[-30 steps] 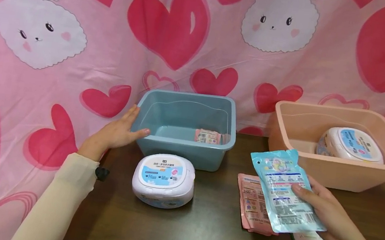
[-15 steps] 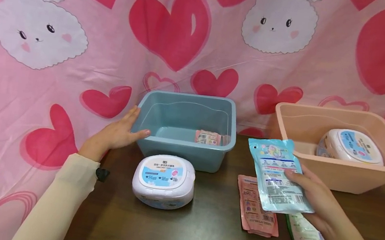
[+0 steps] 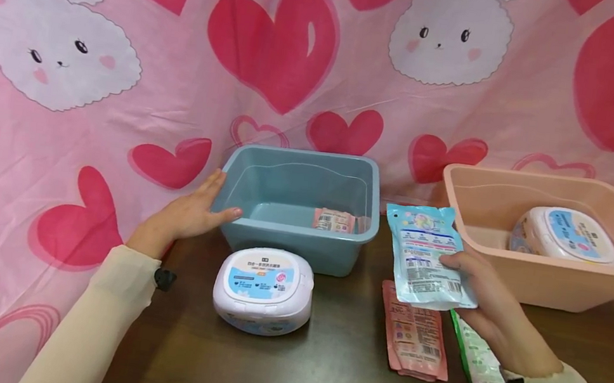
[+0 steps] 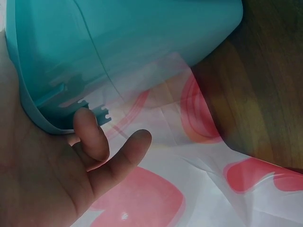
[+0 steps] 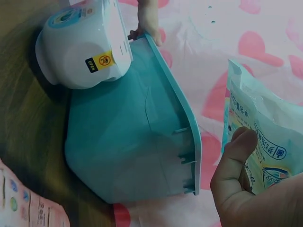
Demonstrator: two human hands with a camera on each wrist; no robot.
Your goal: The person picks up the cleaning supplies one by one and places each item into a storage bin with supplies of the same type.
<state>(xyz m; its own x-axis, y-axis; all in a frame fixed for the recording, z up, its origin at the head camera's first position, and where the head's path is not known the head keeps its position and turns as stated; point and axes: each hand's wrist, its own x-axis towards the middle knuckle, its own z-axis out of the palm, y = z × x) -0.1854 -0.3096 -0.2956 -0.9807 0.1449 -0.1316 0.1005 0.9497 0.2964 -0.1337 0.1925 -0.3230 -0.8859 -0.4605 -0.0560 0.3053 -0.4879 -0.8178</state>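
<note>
My left hand (image 3: 183, 218) lies against the left side of a blue plastic bin (image 3: 296, 232), fingers mostly straight and thumb at its front rim. In the left wrist view, that hand's fingers stand loosely out beside the bin wall. My right hand (image 3: 481, 296) grips a light blue printed pouch (image 3: 423, 250), thumb on its printed face and fingers behind it. The pouch hangs above a pink pouch (image 3: 415, 339) and right of the blue bin. Inside that bin lies a small pink packet (image 3: 335, 220). A white lidded tub (image 3: 263, 291) stands in front of it.
A peach bin (image 3: 555, 279) at the back right contains another white tub (image 3: 566, 235). A green-edged white pouch (image 3: 479, 353) lies partly under the right forearm on the dark wooden table (image 3: 319, 372). Behind everything hangs a pink heart-patterned cloth (image 3: 351, 63).
My right hand has carried the light blue pouch leftward and farther back, uncovering more of the pink and green-edged pouches. The left hand has stayed at the blue bin.
</note>
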